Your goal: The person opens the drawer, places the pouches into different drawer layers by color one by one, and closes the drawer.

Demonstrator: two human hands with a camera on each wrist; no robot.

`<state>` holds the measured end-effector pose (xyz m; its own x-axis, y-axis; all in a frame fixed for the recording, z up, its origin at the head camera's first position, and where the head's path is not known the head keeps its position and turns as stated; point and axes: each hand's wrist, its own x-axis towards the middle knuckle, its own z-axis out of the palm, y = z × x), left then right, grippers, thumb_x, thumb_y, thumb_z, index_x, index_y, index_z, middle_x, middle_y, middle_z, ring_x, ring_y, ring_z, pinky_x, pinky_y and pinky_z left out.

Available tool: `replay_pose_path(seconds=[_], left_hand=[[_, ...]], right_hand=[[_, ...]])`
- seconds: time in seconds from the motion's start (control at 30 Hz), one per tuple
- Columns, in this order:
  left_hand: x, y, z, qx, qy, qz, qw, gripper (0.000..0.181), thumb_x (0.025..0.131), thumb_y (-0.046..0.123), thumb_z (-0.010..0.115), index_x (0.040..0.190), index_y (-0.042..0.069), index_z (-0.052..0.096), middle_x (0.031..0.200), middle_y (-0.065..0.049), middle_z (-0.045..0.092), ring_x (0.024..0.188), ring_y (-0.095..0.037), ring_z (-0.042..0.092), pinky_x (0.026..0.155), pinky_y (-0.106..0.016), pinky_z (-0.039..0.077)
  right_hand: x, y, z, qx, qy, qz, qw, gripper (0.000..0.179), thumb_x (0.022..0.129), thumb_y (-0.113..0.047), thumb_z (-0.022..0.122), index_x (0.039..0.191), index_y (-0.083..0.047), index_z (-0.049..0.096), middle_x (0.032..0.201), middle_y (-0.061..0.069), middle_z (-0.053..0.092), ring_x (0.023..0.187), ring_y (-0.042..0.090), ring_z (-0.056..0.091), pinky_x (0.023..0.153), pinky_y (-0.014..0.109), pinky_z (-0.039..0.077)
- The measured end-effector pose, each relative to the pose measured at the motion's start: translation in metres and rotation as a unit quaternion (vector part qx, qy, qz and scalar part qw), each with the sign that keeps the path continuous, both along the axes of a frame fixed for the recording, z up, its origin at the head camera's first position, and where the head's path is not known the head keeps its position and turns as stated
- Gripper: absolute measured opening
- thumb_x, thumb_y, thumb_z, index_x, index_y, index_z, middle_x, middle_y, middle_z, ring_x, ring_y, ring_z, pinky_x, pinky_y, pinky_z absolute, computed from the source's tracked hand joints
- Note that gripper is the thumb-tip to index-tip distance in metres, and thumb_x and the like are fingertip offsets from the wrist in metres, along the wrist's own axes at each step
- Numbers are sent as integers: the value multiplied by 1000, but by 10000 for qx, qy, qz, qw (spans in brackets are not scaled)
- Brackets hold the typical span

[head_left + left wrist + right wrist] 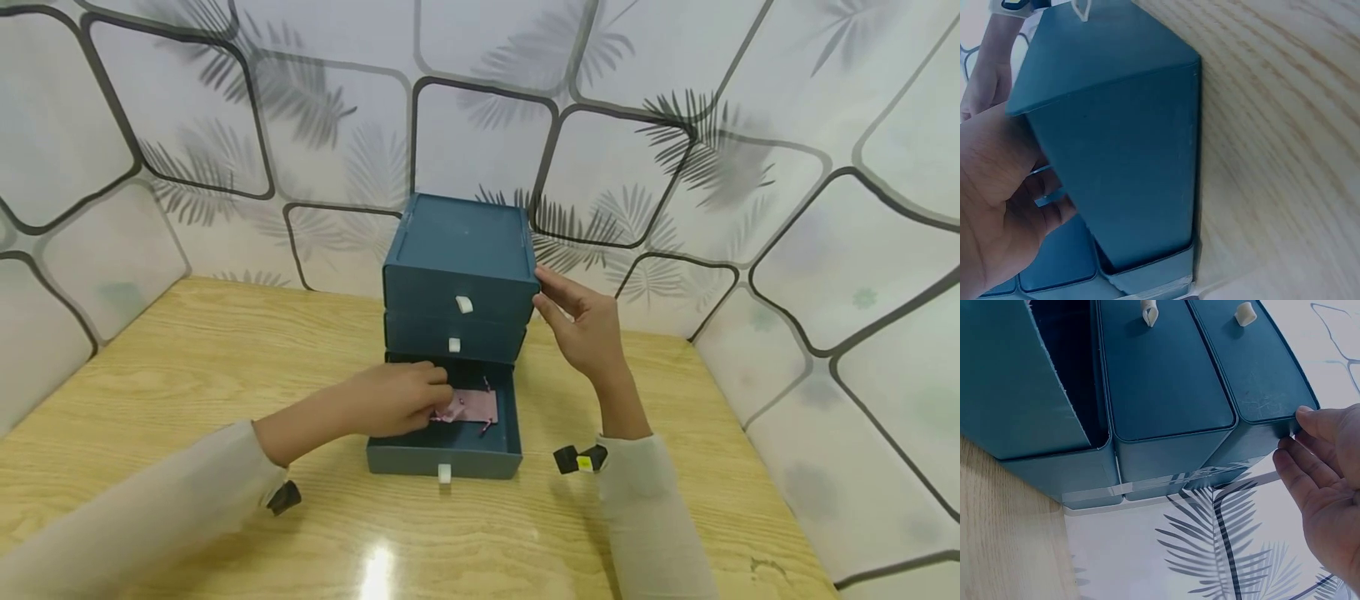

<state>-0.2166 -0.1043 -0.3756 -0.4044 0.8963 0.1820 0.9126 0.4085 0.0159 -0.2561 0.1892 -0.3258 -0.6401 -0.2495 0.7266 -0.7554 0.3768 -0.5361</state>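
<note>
A dark blue drawer unit (461, 292) stands on the table, its bottom drawer (405, 460) pulled out. My left hand (397, 400) reaches over that drawer's left wall, fingers curled down inside at a small pink drawstring pouch (480, 406). The pouch's crumpled end is at the fingertips; its cords lie loose on the drawer floor. In the left wrist view the drawer wall (1122, 162) hides the pouch. My right hand (581, 325) touches the upper right front corner of the unit, thumb at the edge of the top drawer (1260, 369), fairly straight fingers against the side.
The wood-grain table (225, 358) extends around the unit. White fabric pull tabs (445, 473) mark the drawer fronts. Behind and on both sides rises a pale covering (480, 142) with leaf prints and dark outlines. Each wrist carries a small black device (581, 460).
</note>
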Motion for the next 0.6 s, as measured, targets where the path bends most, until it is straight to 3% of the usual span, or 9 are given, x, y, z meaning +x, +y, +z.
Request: replay_pose_path(seconds=[0.6], left_hand=[[-5, 11, -11, -52, -385, -36, 9992, 13, 96, 10, 67, 88, 18, 60, 81, 7, 44, 71, -10, 40, 59, -22, 34]], right_hand=[[1, 0, 0, -61, 32, 85, 9999, 38, 97, -1, 69, 134, 3, 65, 136, 16, 65, 117, 30, 68, 93, 22, 56]])
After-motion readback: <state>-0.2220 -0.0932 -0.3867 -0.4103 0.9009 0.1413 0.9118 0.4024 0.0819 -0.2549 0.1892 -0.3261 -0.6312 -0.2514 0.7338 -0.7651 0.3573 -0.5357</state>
